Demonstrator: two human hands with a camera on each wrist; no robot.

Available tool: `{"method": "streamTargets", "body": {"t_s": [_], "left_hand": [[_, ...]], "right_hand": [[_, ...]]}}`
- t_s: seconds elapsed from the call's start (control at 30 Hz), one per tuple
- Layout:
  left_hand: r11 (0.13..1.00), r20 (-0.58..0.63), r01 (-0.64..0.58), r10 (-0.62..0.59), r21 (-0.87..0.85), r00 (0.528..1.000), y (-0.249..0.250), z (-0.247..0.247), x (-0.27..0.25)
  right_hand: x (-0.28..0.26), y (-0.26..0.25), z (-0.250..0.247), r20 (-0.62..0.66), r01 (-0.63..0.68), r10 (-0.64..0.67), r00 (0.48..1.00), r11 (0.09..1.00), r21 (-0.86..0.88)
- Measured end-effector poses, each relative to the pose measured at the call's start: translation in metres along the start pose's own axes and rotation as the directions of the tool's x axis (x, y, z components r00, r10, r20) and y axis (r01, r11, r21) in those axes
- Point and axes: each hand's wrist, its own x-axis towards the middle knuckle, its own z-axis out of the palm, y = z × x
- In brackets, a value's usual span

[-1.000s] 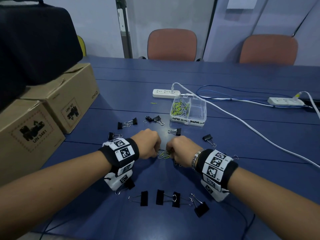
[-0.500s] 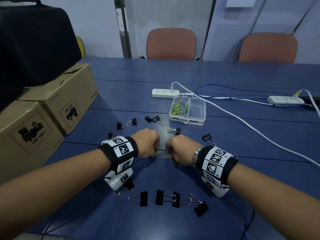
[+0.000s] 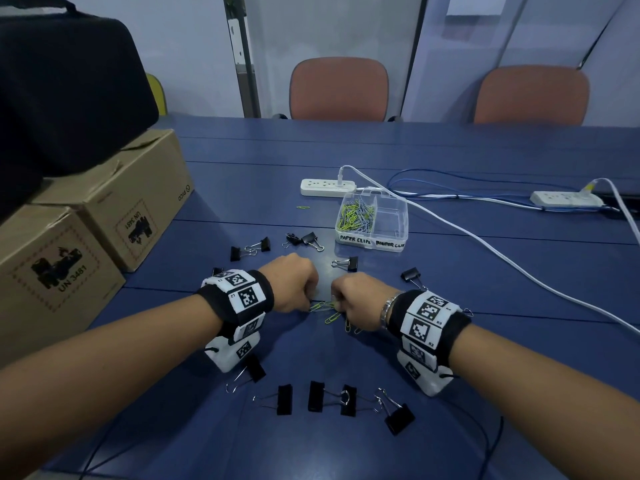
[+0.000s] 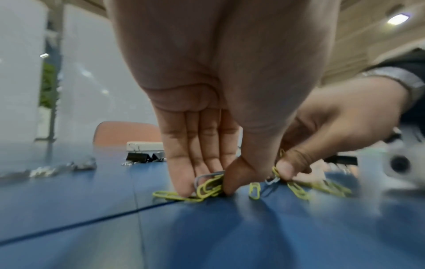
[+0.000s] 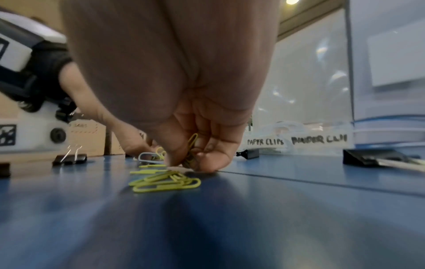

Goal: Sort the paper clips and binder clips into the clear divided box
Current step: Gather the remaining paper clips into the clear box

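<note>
Our left hand (image 3: 294,287) and right hand (image 3: 360,299) pinch loose paper clips (image 3: 327,311); box (image 3: 372,221) holds many, binder clips (image 3: 332,400) all remain out.

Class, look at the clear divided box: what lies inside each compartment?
The clear divided box holds paper clips, yellow-green and grey, in its left compartment. The right compartment looks empty. Whatever lies beneath the pile is hidden.
</note>
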Motion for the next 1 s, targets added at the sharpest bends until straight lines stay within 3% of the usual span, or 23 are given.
{"method": "streamTargets", "body": {"t_s": [0.17, 0.27, 0.43, 0.57, 0.73, 0.83, 1.0], "left_hand": [[0.968, -0.028, 0.072, -0.081, -0.241, 0.996, -0.009, -0.013, 0.009], [0.907, -0.037, 0.117, -0.145, -0.405, 0.989, -0.014, -0.026, 0.023], [0.795, -0.113, 0.102, -0.209, -0.598, 0.971, -0.012, -0.049, 0.066], [0.787, -0.196, 0.095, -0.265, -0.609, 0.944, 0.002, -0.065, 0.103], [0.826, -0.244, 0.116, -0.293, -0.552, 0.925, 0.012, -0.066, 0.146], [0.861, -0.223, 0.131, -0.270, -0.492, 0.937, 0.011, -0.060, 0.161], [0.800, -0.198, 0.068, -0.229, -0.596, 0.953, -0.003, -0.053, 0.165]], "right_hand": [[0.001, 0.014, -0.013, -0.084, -0.078, 0.098, 0.992, 0.974, 0.214], [0.007, 0.027, -0.024, -0.126, -0.116, 0.177, 0.976, 0.914, 0.388], [0.019, 0.053, -0.047, -0.131, -0.170, 0.378, 0.916, 0.664, 0.728], [0.032, 0.074, -0.066, -0.150, -0.164, 0.503, 0.851, 0.526, 0.834], [0.056, 0.099, -0.085, -0.155, -0.187, 0.589, 0.793, 0.477, 0.859], [0.076, 0.110, -0.093, -0.134, -0.223, 0.612, 0.779, 0.470, 0.854], [0.117, 0.119, -0.102, -0.154, -0.294, 0.602, 0.784, 0.577, 0.762]]}}
